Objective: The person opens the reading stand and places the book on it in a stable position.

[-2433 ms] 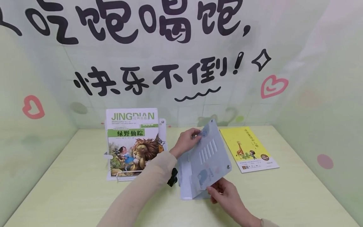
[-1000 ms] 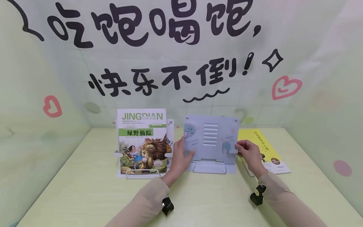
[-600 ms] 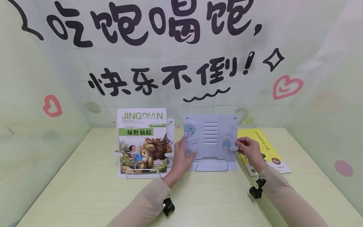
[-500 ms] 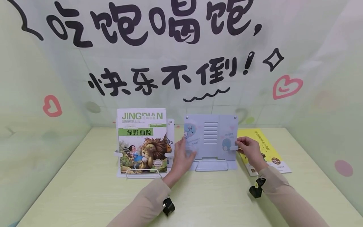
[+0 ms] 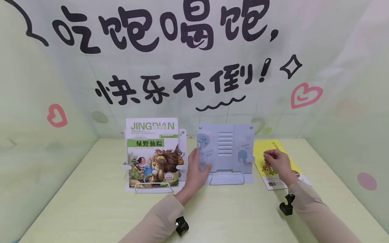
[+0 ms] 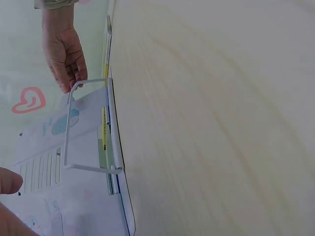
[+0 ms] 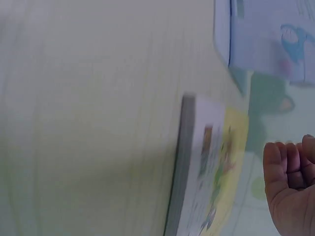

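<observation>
A light-blue book stand (image 5: pixel 225 148) with a slotted back and cartoon prints stands propped up on the table. My left hand (image 5: pixel 196 172) grips its left edge, thumb in front; the fingers behind are partly hidden. In the left wrist view the stand's wire support (image 6: pixel 69 128) sticks out at the front. My right hand (image 5: pixel 279 163) is apart from the stand, above a yellow book (image 5: pixel 271 179) lying flat, with fingers loosely curled around nothing. A small side clip (image 5: pixel 250 159) shows at the stand's right edge. The right wrist view shows the yellow book's thick spine or page edge (image 7: pixel 183 162).
To the left, a white-and-green book with a lion cover (image 5: pixel 152 152) rests upright on another stand, held by side clips and a front wire (image 5: pixel 154 187). The pale wooden table (image 5: pixel 212 212) meets printed walls at the back and sides.
The stand went from being tilted in both hands to standing upright facing forward. My right hand has let go of the right clip and moved right, over the yellow book; the left hand stays.
</observation>
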Tool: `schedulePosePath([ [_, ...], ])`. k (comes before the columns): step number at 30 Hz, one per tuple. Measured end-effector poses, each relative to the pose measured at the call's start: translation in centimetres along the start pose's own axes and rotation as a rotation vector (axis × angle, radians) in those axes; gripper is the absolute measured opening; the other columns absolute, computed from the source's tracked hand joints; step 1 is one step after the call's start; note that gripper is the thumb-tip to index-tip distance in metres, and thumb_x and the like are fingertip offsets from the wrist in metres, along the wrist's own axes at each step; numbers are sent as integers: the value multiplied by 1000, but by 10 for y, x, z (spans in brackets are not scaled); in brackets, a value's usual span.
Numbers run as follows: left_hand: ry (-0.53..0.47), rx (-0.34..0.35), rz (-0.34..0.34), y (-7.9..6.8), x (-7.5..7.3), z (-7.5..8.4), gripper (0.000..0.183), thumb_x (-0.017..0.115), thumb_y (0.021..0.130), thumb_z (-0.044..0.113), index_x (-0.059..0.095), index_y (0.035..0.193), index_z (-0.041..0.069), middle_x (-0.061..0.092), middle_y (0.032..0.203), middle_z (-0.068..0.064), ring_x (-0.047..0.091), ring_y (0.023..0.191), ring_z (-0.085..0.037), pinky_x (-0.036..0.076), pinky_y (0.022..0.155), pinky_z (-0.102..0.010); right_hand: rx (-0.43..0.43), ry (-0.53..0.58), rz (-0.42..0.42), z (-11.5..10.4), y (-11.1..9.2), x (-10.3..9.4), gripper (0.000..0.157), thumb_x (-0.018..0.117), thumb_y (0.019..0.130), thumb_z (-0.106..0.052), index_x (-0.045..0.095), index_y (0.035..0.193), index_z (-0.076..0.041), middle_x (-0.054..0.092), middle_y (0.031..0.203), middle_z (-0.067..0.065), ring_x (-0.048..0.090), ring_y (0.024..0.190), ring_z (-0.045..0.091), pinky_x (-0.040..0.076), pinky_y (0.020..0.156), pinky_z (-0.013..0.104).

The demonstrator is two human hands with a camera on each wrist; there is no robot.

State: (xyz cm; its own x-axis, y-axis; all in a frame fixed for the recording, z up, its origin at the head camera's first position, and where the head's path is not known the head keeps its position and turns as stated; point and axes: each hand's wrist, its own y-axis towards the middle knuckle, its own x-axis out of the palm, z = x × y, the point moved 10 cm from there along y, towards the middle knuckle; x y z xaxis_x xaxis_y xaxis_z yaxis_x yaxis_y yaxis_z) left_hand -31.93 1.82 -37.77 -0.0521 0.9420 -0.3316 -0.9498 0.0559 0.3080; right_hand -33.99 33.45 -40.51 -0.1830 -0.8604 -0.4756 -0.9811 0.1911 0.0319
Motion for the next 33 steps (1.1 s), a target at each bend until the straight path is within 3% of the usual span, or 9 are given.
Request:
schedulePosePath([
  [4,-34,111,-29,-8,12,24,67,62,88,9,28,145,-1,27,149,-19,35,132,-37,29,109,-50,-37,-276,117,16,-4,-39,28,53,95,-9,56,113,12,61,100,28,60,76,18,50,63,24],
  [8,-129,165,-176,-23,44,44,60,61,89,9,35,141,-4,40,141,-20,41,129,-34,35,107,-42,-6,-447,162,33,-8,-66,29,53,92,-5,54,112,16,58,99,30,56,84,33,46,68,39],
  [12,-283,23,-357,-42,87,43,56,60,90,10,37,139,-6,46,136,-22,49,123,-33,43,100,-31,45,-514,132,47,-8,-77,35,54,91,-7,51,114,19,55,102,33,52,89,40,43,76,49],
  [17,-356,-217,-476,-60,136,29,54,62,89,11,42,136,-7,54,130,-19,55,117,-30,49,94,-31,85,-573,46,58,-5,-74,43,55,91,-11,47,118,21,52,114,38,50,100,48,42,85,56],
  [20,-384,-345,-485,-62,158,17,53,62,89,12,43,134,-8,55,128,-18,55,118,-30,48,95,-36,80,-629,20,60,-5,-73,43,57,90,-12,48,115,22,51,115,40,49,103,51,41,88,57],
  [24,-416,-468,-461,-61,178,1,52,62,89,11,43,132,-12,53,130,-22,49,123,-34,45,98,-40,66,-673,12,59,-7,-75,38,60,88,-12,53,103,22,56,104,38,53,93,48,43,82,55],
  [27,-438,-517,-445,-58,185,-5,52,61,90,11,42,133,-13,51,132,-24,46,126,-35,45,99,-40,63,-683,5,58,-8,-76,37,62,87,-14,55,98,21,58,96,34,55,86,44,44,77,52],
  [33,-466,-527,-450,-49,193,0,50,61,89,11,44,130,-12,49,133,-25,45,126,-36,43,101,-44,111,-704,-77,54,-10,-77,40,65,87,-19,54,96,18,58,87,26,53,77,33,46,70,43],
])
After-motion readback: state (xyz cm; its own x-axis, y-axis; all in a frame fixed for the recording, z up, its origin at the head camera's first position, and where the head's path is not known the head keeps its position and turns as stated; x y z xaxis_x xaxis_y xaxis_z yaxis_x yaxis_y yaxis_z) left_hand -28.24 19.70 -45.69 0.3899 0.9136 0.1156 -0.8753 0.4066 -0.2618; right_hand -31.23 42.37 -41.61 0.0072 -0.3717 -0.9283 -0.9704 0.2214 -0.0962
